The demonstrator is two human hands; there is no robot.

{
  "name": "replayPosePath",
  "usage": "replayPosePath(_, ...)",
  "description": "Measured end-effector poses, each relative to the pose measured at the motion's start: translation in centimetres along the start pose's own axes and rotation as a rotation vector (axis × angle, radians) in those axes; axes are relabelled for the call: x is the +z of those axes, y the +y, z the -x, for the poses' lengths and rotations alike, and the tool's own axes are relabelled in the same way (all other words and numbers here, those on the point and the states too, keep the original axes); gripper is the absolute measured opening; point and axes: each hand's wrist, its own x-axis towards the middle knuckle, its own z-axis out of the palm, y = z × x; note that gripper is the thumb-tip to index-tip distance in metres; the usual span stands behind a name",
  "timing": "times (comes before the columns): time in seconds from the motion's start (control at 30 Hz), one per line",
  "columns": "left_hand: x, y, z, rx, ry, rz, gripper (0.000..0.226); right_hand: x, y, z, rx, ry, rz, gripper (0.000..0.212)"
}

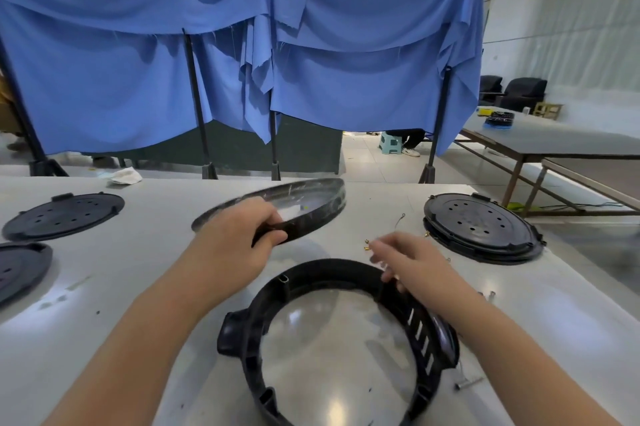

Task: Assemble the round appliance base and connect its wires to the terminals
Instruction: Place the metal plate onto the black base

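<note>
From the head view, a pale grey table (pixel 346 211) fills the lower half of the scene, and behind its far edge a blue cloth (pixel 138 79) hangs over black stands. Further right, a second, darker table (pixel 554 145) stands on the tiled floor.

The left hand (pixel 239 235) is curled round the near rim of a shallow black ring (pixel 311 207), thumb on top and fingers beneath, holding it tilted above the middle of the table. The right hand (pixel 412 266) hangs over the far right rim of the black base frame (pixel 332 339); its fingers are loosely bent and blurred, and whether they grip the rim or only touch it cannot be told.

The base frame lies flat at the near edge, just below both hands. Small brass terminals (pixel 366 244) lie just beyond the right fingertips. Perforated black discs rest near the right edge (pixel 479 228) and the left edge (pixel 62 214); a further black disc (pixel 20 266) lies at the left edge, closer in.
</note>
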Motion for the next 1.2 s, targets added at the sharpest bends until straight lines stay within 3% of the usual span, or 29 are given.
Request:
replayPosePath(0.1, -0.1, 2.6, 1.3, 0.144, 0.009, -0.055, 0.014, -0.1, -1.0, 0.2, 0.158, 0.012, -0.393, 0.023)
replayPosePath(0.2, 0.5, 4.4, 2.6, 0.289, 0.007, -0.106, 0.011, -0.1, -1.7, 0.7, 0.254, 0.005, -0.567, 0.034)
replayPosePath(0.27, 1.2, 5.1, 3.6, 0.367, 0.028, -0.152, 0.008, -0.5, -2.1, 1.6, 0.257, 0.018, -0.612, 0.035)
replayPosePath(0.33, 1.9, 5.5, 4.6, 0.425, 0.042, -0.196, 0.021, -1.0, -2.3, 2.6, 0.226, 0.062, -0.628, 0.027)
replayPosePath(0.5, 2.8, 5.3, 6.5, 0.486, 0.101, -0.228, 0.029, -1.9, -2.2, 5.1, 0.105, 0.093, -0.488, 0.016)
replayPosePath(0.57, 2.7, 4.7, 7.0, 0.414, 0.109, -0.191, 0.041, -2.0, -2.0, 5.9, 0.049, 0.105, -0.465, 0.017)
replayPosePath(0.7, 1.8, 3.7, 8.0, 0.232, 0.128, -0.141, 0.088, -2.2, -0.9, 7.1, 0.015, 0.134, -0.499, 0.019)
replayPosePath(0.77, 1.5, 3.2, 8.2, 0.141, 0.113, -0.09, 0.096, -2.4, -0.1, 7.2, 0.043, 0.155, -0.567, 0.019)
replayPosePath(0.93, 1.4, 1.5, 8.2, -0.139, 0.21, 0.142, 0.081, -3.2, 1.1, 7.2, 0.075, 0.209, -0.601, 0.019)
replayPosePath(1.03, 0.9, 0.3, 7.6, -0.411, 0.197, 0.309, 0.076, -3.2, 1.7, 7.2, 0.096, 0.237, -0.581, 0.017)
replayPosePath(1.07, 0.7, 0.0, 7.4, -0.492, 0.15, 0.366, 0.064, -3.1, 1.9, 7.2, 0.101, 0.246, -0.581, 0.017)
replayPosePath(1.13, 0.5, -0.7, 7.1, -0.581, 0.051, 0.385, 0.021, -2.8, 2.1, 7.2, 0.109, 0.251, -0.573, 0.017)
replayPosePath(1.2, 0.3, -1.4, 7.1, -0.642, -0.083, 0.301, 0.01, -2.4, 2.1, 7.2, 0.122, 0.24, -0.569, 0.017)
